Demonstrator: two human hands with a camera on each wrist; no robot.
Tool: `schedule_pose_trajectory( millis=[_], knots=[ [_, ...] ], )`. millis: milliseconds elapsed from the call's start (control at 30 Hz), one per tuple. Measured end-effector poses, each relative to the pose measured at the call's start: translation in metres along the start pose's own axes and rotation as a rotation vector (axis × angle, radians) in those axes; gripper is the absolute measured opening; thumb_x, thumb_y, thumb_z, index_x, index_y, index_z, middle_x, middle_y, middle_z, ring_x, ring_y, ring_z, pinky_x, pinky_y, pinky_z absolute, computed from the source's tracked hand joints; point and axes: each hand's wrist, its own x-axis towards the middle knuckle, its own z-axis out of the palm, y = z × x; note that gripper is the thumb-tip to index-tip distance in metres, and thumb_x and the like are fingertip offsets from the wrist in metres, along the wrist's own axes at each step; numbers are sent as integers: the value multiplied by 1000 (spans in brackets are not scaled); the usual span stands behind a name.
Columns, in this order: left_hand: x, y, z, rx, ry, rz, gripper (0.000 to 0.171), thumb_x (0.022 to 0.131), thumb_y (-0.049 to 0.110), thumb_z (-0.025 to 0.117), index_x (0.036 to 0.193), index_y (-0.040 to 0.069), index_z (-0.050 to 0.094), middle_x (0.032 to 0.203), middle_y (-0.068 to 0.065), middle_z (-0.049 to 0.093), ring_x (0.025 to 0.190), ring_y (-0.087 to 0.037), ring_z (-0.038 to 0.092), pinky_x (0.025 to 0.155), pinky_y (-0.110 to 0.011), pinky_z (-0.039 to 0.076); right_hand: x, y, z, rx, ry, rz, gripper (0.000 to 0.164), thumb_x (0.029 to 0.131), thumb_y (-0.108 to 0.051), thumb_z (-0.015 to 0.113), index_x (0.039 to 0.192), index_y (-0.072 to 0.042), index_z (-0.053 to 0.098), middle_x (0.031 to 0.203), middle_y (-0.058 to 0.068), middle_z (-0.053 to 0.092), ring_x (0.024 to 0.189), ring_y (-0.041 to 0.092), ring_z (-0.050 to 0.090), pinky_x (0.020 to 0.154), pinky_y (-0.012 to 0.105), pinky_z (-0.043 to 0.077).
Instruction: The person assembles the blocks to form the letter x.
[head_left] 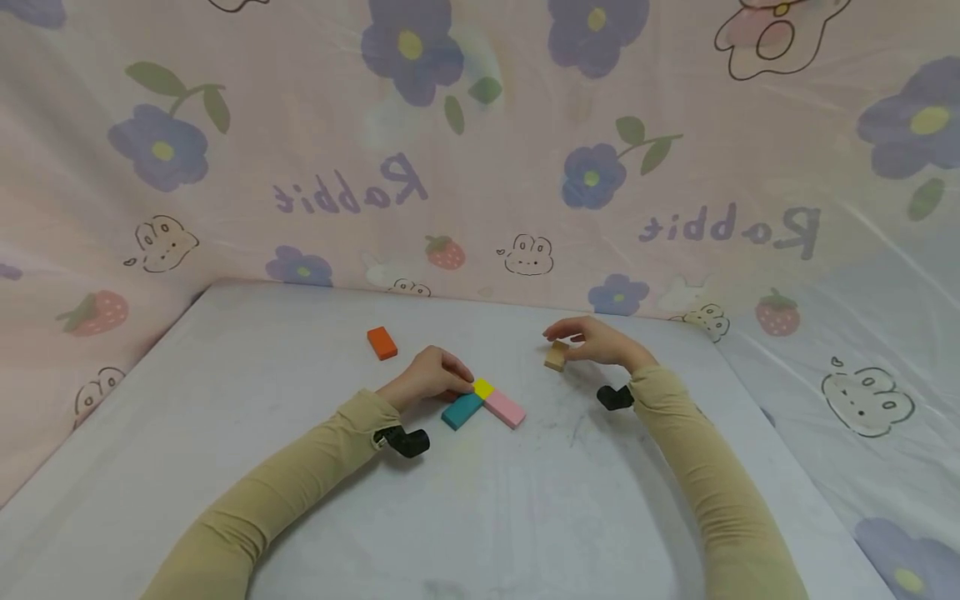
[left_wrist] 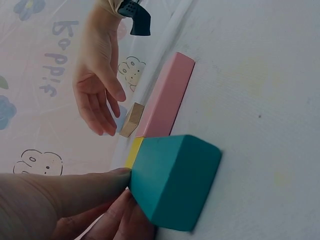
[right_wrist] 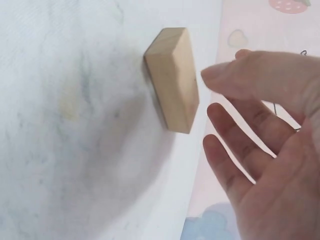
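Observation:
My left hand (head_left: 431,377) is at the left corner of a yellow block (head_left: 483,388), thumb and fingers bent close around that corner. In the left wrist view the thumb tip meets the yellow block (left_wrist: 134,152) beside the teal block (left_wrist: 170,180); the other fingertips are partly hidden behind the teal one. Teal (head_left: 462,411) and pink (head_left: 506,408) blocks splay from the yellow one, ends touching it. My right hand (head_left: 596,342) hovers by a plain wooden block (head_left: 556,356). In the right wrist view a gap shows between the spread fingers and the wooden block (right_wrist: 175,80).
An orange block (head_left: 382,342) lies apart on the white tabletop (head_left: 480,533), beyond the left hand. A patterned cloth (head_left: 495,150) hangs along the back and both sides of the table. Each wrist wears a black camera mount.

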Motion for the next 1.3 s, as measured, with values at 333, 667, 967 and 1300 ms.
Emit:
schedule_pose_trajectory(
  millis=[333,667,967,1300],
  knots=[
    [0,0,0,-3,-1,3,13,80,9,77,93,5,74,93,-6,67,73,-17,62,68,-27,55,3,8,6,-80,-1,-1,39,85,11,56,124,7,57,124,23,58,120,36,49,102,58,33],
    [0,-1,1,5,2,-3,13,81,9,77,93,5,73,93,-6,67,73,-17,62,68,-26,55,5,12,12,-23,10,-19,40,82,19,49,120,11,58,123,26,57,118,42,48,101,60,33],
    [-1,0,1,-3,3,-13,13,81,9,77,93,5,74,92,-6,68,73,-16,62,68,-27,55,5,10,16,-42,11,28,38,82,15,58,119,4,62,123,17,59,118,35,49,102,56,34],
    [0,-1,0,-17,-2,-11,13,80,8,77,92,5,74,92,-6,68,72,-16,63,67,-27,55,5,11,15,-53,4,32,36,84,11,62,118,1,64,124,17,58,119,35,48,102,56,34]
  ],
)
